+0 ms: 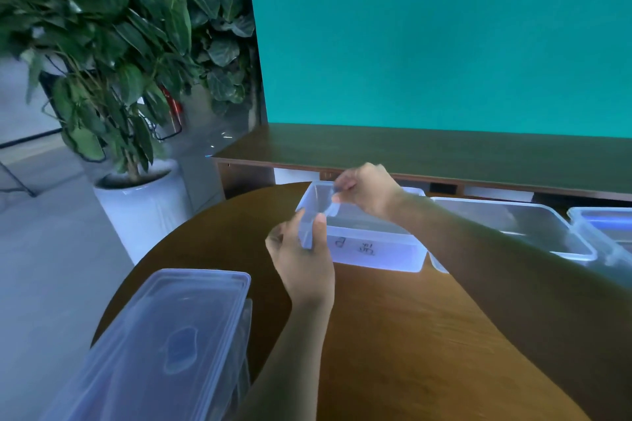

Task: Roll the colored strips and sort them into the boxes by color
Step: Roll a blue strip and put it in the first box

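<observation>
Boxes first: I count three open translucent plastic boxes in a row along the far side of the round brown wooden table point(393, 335), and both hands are on the leftmost one. That labelled translucent box point(376, 246) carries handwritten marks on its near wall, which I cannot read. My left hand point(302, 256) grasps its near-left corner, thumb on the near wall and fingers wrapped round the outside of the corner. My right hand point(366, 190) reaches over the box's open top, thumb and forefinger pinched together at the far-left part of the rim; I cannot tell whether they pinch the rim itself or something small and clear. So the box sits between the two hands, left hand low and near, right hand above and farther.

Just right of it lies a second open translucent box point(533, 225), partly behind my right forearm, and a third open translucent box point(602, 225) is cut by the right edge. I see no coloured strips clearly in any of them.

At the near-left table edge rests one closed translucent lidded container point(164, 345), overhanging the edge. Beyond the table stand one leafy potted plant in a white pot point(143, 205), a dark wooden shelf point(410, 150) and a teal wall point(444, 34).
</observation>
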{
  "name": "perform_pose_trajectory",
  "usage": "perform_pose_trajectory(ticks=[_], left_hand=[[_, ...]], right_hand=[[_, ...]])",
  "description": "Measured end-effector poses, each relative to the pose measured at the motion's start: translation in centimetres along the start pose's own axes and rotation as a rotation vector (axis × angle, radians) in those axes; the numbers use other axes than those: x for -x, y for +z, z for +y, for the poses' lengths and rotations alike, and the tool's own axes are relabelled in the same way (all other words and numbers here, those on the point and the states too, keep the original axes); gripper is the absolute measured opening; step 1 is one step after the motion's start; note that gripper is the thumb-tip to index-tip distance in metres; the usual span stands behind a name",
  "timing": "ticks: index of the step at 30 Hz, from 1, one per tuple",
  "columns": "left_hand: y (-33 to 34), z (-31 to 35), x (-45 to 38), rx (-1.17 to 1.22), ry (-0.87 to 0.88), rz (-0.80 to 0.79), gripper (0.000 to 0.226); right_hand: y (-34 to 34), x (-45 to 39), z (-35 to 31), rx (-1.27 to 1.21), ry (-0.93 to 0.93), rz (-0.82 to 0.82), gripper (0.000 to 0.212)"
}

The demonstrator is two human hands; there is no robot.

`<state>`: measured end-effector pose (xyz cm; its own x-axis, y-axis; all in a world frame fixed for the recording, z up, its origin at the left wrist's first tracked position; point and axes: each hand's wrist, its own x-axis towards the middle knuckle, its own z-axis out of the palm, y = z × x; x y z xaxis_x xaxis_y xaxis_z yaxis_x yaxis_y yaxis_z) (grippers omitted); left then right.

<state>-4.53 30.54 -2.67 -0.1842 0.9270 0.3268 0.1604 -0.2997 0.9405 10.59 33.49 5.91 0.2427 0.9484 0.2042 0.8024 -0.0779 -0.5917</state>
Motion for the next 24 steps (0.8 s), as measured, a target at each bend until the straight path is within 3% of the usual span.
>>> perform_pose_trajectory(ticks=[8, 17, 24], left_hand=[[0.1, -0.1, -0.3, -0.080, 0.023, 0.005, 0.035], [-0.2, 0.4, -0.5, -0.052, -0.020, -0.047, 0.031], [-0.4, 0.6, -0.5, -0.061, -0.037, -0.089, 0.035]], right_hand=[[3.1, -3.3, -0.3, 0.223, 0.000, -0.128, 0.024], [4.3, -5.2, -0.7, 0.417, -0.002, -0.110, 0.020], [4.0, -5.3, -1.2, 0.373, 0.029, -0.106, 0.024]])
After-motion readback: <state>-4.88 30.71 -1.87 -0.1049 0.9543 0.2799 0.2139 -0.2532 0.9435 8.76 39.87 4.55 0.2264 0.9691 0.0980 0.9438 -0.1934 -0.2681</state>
